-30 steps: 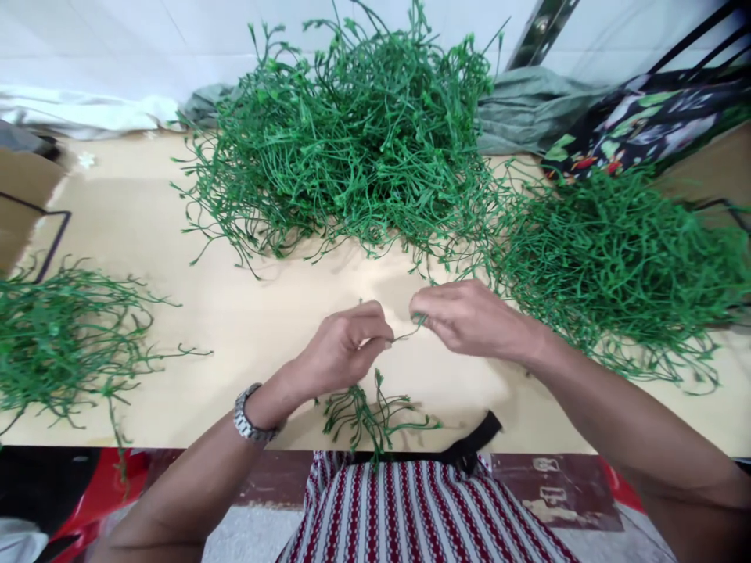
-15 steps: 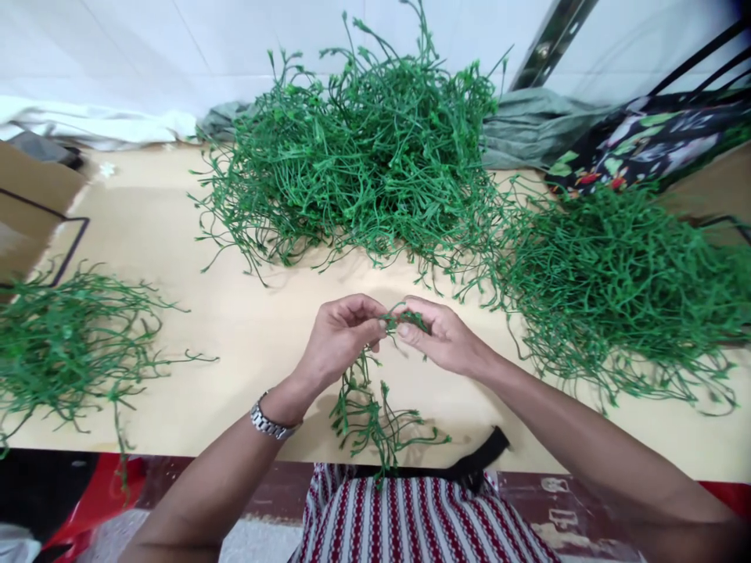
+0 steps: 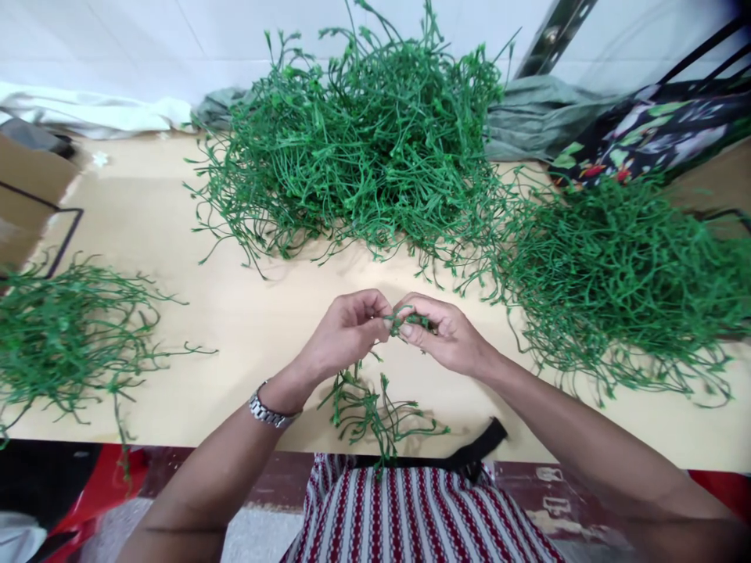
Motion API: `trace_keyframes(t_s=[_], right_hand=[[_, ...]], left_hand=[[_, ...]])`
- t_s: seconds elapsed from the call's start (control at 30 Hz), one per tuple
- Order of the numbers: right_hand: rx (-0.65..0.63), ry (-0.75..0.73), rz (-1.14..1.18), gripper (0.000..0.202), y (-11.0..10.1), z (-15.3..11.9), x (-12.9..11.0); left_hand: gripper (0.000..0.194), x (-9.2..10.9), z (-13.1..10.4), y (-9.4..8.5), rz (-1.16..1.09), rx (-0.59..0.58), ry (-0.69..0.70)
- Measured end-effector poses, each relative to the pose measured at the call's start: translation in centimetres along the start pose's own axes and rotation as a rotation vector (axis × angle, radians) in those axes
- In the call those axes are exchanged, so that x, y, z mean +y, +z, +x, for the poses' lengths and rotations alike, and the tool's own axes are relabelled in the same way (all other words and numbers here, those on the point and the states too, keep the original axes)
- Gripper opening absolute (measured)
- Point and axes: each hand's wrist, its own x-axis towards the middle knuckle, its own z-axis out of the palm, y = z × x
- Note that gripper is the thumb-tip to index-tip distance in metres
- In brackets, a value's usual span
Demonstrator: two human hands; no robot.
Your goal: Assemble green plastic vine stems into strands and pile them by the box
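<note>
"Green stems (image 3: 404, 319): where are they, head view?"

"Centre of the frame, a thin tangle between the two hands, above the pale surface (image 3: 246, 313)."

"State of each hand?"

"Left hand (image 3: 346, 332): thumb and fingertips pinching the tangle from its left side. Right hand (image 3: 449, 332): thumb pressed toward curled fingers, gripping the same tangle, green bits showing inside the curl. Fingertips of both very near each other. How many stems are held, cannot tell."

"Below them?"

"Small bunch (image 3: 375, 414) of the same sort, lower centre, partly beneath the left hand, its ends reaching the near edge. Black strap (image 3: 478, 450) just right of it, by a red-and-white striped garment (image 3: 422, 512)."

"Other greenery?"

"Three heaps. Large pile (image 3: 375, 141) upper centre; right-hand pile (image 3: 634, 274) at the right, its strands meeting the large one; left-hand pile (image 3: 64, 336) at the left edge, well apart."

"Margins?"

"Cardboard (image 3: 29, 195) upper left, small white flower (image 3: 99, 159) near it. Floral cloth (image 3: 651, 129) upper right. Metal-link watch (image 3: 267, 408) on the left wrist."
</note>
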Motion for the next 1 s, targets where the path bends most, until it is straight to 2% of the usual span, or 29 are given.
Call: trace_keyframes(t_s=[0.1,0.27,0.43,0.53,0.63,0.8,1.0], right_hand=[[-0.037,0.085,0.045,0.008,0.0,-0.1,0.0],[-0.013,0.006,-0.030,0.003,0.0,-0.1,0.1],[-0.016,0.111,0.006,0.008,0.1,-0.1,-0.1],[0.024,0.056,-0.060,0.012,0.2,0.1,-0.1],[0.032,0.018,-0.073,0.014,0.1,0.3,-0.1],[-0.074,-0.098,-0.107,0.015,-0.5,0.5,0.0],[-0.076,-0.159,0.013,0.029,-0.6,1.0,0.4]], left_hand=[[0.003,-0.3,0.1,0.2,0.002,0.055,0.049],[0.006,-0.1,0.1,0.2,0.174,0.101,0.094],[0.006,-0.3,0.1,0.4,0.172,0.114,0.113],[0.005,-0.5,0.1,0.6,0.147,0.129,0.135],[0.005,-0.5,0.1,0.7,0.123,0.082,0.116],[0.008,-0.7,0.1,0.4,-0.055,-0.073,0.058],[0.013,-1.3,0.2,1.2,-0.414,-0.066,-0.002]])
